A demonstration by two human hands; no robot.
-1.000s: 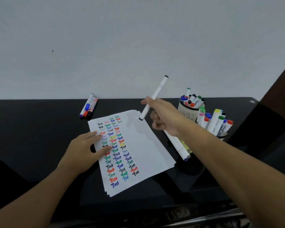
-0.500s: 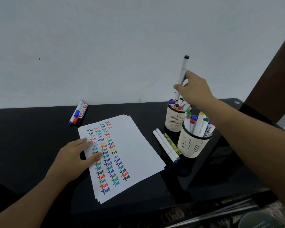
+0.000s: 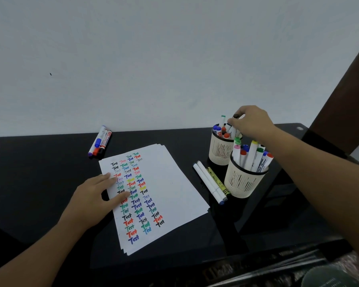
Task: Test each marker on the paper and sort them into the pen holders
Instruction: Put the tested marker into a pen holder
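My right hand (image 3: 252,122) hovers over the far pen holder (image 3: 219,151) and pinches the black-capped white marker (image 3: 234,126), which stands almost fully inside it among several others. The near pen holder (image 3: 243,183) in front of it is full of markers too. My left hand (image 3: 94,198) lies flat on the left edge of the white paper stack (image 3: 170,183), covered with coloured "Test" marks. Three loose markers (image 3: 212,182) lie between the paper and the holders. Another three markers (image 3: 100,140) lie at the far left by the wall.
The black glossy table (image 3: 39,183) runs to a pale wall behind. A dark brown post (image 3: 344,100) rises at the right. A round dark object (image 3: 336,276) shows at the bottom right, below the table's front edge.
My right hand carried the marker from above the paper to the far holder and lowered it in. My left hand stayed pressed on the paper.
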